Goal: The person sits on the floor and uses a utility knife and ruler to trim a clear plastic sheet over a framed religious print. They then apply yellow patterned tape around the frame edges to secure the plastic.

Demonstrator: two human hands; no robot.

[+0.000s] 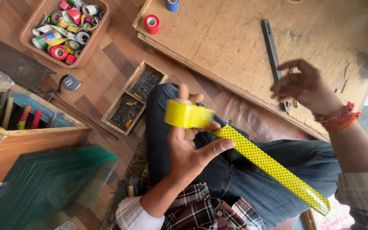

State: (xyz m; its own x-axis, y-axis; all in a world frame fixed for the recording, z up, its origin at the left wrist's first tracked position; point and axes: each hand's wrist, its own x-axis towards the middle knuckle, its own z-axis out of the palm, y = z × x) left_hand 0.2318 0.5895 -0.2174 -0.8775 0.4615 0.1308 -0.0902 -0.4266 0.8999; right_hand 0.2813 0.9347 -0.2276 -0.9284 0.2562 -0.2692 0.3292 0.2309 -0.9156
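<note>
Single view, head-worn camera, looking steeply down past wearer's chest onto lap and floor. Close range: left hand (190, 147) and right hand (305, 87) fill centre and right. Wooden board (235, 38) spans top right, near edge running diagonally across frame. Wooden tool box (35, 136) at left edge. No second view.

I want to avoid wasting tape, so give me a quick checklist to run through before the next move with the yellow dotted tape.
1. Roll held firmly: ok, left hand grips the yellow tape roll.
2. Pulled strip flat, untwisted: ok.
3. Strip's free end secured: cannot tell, its far tip is partly out of view.
4. Right hand free: ok, empty above the wooden board.
5. Cutting tool ready: cannot tell; only a dark metal bar lies there.
</note>
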